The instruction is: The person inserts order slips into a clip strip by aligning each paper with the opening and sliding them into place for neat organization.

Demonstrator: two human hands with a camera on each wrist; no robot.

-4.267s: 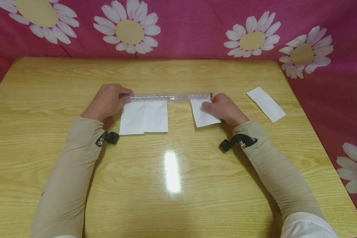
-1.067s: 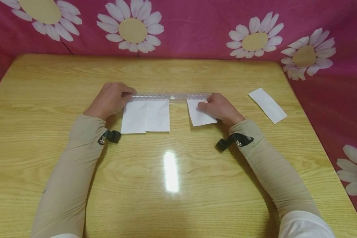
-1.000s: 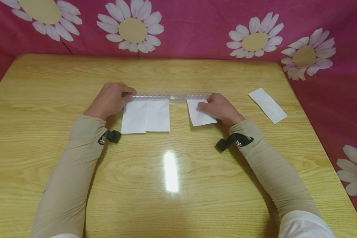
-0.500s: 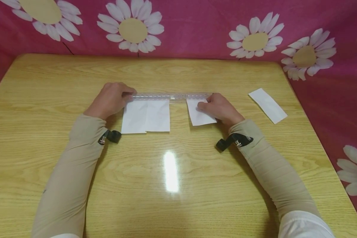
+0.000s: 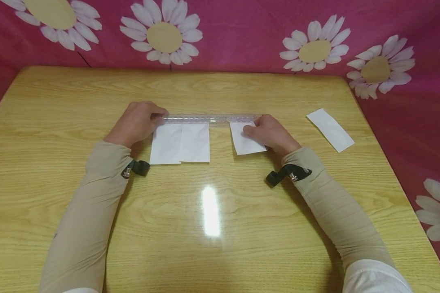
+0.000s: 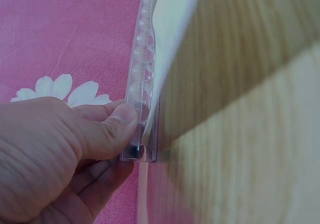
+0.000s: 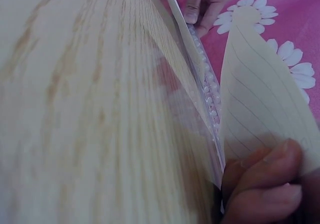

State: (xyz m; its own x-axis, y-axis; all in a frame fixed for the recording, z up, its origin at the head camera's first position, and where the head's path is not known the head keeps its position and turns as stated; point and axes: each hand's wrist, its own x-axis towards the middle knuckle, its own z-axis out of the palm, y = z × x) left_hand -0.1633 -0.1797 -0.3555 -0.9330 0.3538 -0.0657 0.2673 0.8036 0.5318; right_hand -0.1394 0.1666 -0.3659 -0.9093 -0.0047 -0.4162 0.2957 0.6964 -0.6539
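Observation:
A clear plastic ticket rail point(image 5: 196, 119) with a row of round, see-through balls inside spans both hands. At its left end, my left hand point(image 5: 133, 124) pinches it; the thumb presses the rail point(image 6: 141, 77) in the left wrist view. Two white paper slips, the left slip point(image 5: 165, 142) and its neighbour point(image 5: 195, 142), hang side by side from the rail. My right hand point(image 5: 273, 133) grips a third slip point(image 5: 240, 142) at the right end, thumb on its front. In the right wrist view this slip point(image 7: 260, 97) bears faint lines. The hand covers the rail's right tip.
Another white slip point(image 5: 331, 130) lies slanted on the wooden table point(image 5: 161, 236), right of my right hand. A pink cloth point(image 5: 238, 36) with large daisies hangs behind the table and along its right side.
Over about four seconds, my right hand and its slip have shifted a little left along the rail, nearer the other slips. During the last second both hands stay almost still.

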